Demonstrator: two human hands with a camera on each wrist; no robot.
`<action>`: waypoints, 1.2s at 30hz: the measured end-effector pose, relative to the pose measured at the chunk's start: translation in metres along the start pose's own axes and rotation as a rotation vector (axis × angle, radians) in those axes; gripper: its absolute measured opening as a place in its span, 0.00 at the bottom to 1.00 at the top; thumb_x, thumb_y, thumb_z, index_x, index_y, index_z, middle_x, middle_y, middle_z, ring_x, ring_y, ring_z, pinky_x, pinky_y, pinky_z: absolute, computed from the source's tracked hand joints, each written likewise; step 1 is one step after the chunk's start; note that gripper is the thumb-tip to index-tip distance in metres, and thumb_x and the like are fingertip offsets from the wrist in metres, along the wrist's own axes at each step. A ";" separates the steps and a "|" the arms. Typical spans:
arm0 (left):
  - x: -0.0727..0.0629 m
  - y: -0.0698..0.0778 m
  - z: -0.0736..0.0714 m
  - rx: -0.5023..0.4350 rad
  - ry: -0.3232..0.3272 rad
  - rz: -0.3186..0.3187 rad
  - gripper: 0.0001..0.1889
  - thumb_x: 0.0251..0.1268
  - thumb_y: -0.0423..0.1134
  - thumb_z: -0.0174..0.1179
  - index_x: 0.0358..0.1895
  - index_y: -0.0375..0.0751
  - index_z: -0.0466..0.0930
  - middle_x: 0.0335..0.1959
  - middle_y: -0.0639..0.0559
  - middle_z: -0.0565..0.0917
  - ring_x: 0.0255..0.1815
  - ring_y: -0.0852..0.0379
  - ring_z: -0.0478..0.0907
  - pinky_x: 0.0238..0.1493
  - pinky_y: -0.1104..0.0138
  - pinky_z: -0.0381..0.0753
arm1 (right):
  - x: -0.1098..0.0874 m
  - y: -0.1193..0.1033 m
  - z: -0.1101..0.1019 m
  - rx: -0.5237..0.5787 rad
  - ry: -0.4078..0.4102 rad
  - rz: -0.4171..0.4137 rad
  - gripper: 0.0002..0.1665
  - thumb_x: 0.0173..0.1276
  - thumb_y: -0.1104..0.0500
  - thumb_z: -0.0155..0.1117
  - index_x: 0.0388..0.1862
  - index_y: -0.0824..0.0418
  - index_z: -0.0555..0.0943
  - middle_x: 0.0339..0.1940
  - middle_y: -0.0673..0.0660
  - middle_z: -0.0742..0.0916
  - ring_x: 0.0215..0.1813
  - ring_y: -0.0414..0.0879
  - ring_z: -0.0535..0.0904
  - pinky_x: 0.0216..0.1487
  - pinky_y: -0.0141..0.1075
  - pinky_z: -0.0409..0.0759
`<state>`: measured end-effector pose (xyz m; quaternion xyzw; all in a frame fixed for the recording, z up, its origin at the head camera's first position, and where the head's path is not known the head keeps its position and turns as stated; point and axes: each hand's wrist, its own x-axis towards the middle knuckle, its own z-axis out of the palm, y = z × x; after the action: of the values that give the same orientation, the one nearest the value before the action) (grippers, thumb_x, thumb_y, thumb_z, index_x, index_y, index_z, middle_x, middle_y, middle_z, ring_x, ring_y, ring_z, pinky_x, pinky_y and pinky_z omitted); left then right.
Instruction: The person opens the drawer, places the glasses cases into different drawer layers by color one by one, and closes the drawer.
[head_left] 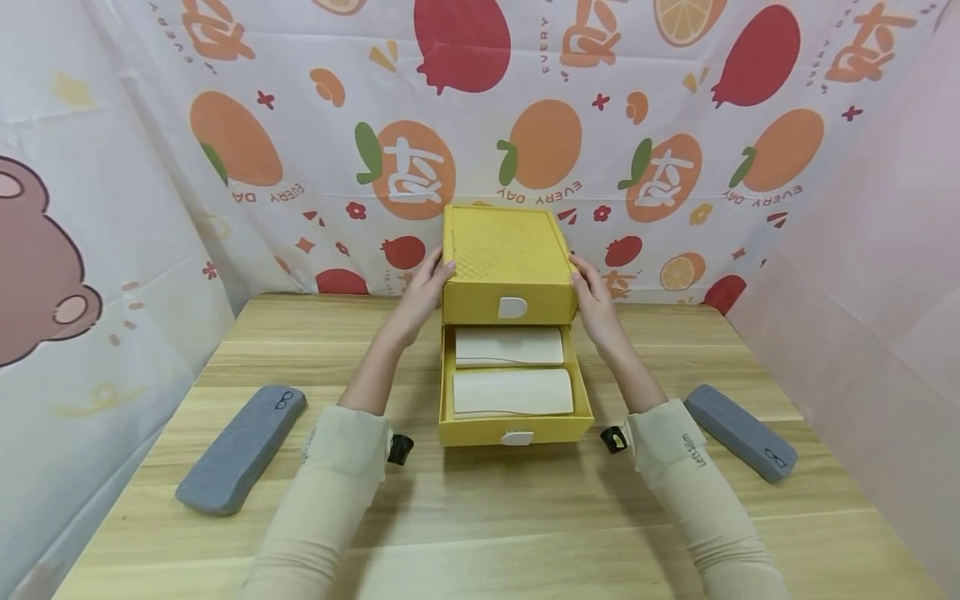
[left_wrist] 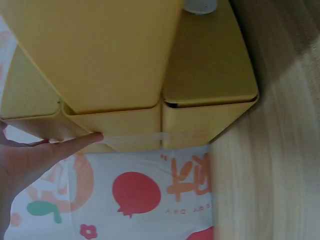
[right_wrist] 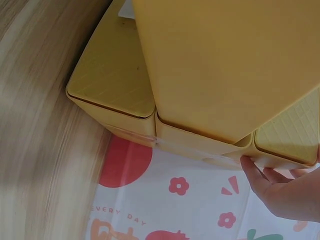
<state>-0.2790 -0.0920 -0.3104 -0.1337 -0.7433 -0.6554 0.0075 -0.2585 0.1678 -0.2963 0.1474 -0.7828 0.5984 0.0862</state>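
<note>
A yellow drawer unit (head_left: 510, 242) stands at the back of the table, its middle drawer (head_left: 480, 431) pulled far out toward me. Two cream-white, flat-topped things with a wavy front edge, the front one (head_left: 513, 392) and the rear one (head_left: 510, 345), lie one behind the other in that drawer. My left hand (head_left: 418, 296) rests along the left side of the unit near its top, fingers extended. On the opposite side my right hand (head_left: 598, 308) touches the upper right edge. Both wrist views show fingertips against the unit's side walls and the middle drawer sticking out.
A grey glasses case (head_left: 243, 450) with a small spectacles mark lies on the wooden table (head_left: 517, 525) at the left. Another grey glasses case (head_left: 741, 433) lies at the right, beside my right sleeve. A fruit-print curtain (head_left: 480, 108) hangs right behind the unit.
</note>
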 end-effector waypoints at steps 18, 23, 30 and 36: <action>-0.009 0.010 0.005 -0.104 -0.027 -0.040 0.32 0.72 0.46 0.39 0.73 0.41 0.39 0.72 0.44 0.46 0.68 0.46 0.49 0.59 0.43 0.55 | 0.010 0.031 -0.003 0.020 0.054 -0.023 0.26 0.75 0.54 0.41 0.69 0.61 0.61 0.68 0.57 0.64 0.66 0.47 0.59 0.64 0.40 0.57; -0.017 0.018 0.007 -0.089 -0.027 -0.036 0.32 0.72 0.44 0.38 0.73 0.39 0.38 0.72 0.42 0.45 0.69 0.45 0.48 0.60 0.43 0.53 | 0.003 0.029 -0.005 -0.001 0.058 -0.063 0.26 0.74 0.54 0.45 0.68 0.63 0.63 0.66 0.58 0.68 0.64 0.50 0.63 0.62 0.43 0.61; -0.016 0.017 0.007 -0.100 -0.025 -0.037 0.32 0.72 0.45 0.38 0.73 0.40 0.38 0.72 0.43 0.46 0.68 0.45 0.49 0.60 0.44 0.54 | -0.018 0.014 -0.006 -0.140 0.050 -0.133 0.25 0.72 0.59 0.49 0.65 0.67 0.66 0.66 0.62 0.67 0.61 0.56 0.65 0.59 0.49 0.65; -0.016 0.017 0.007 -0.103 -0.023 -0.037 0.32 0.72 0.46 0.38 0.73 0.40 0.39 0.72 0.43 0.47 0.68 0.45 0.51 0.59 0.44 0.55 | -0.052 -0.020 0.001 -0.223 0.025 -0.213 0.23 0.69 0.67 0.51 0.61 0.75 0.65 0.67 0.68 0.63 0.64 0.60 0.61 0.58 0.51 0.65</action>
<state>-0.2591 -0.0868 -0.2982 -0.1278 -0.7109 -0.6913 -0.0199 -0.2031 0.1687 -0.2947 0.2117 -0.8232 0.4971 0.1745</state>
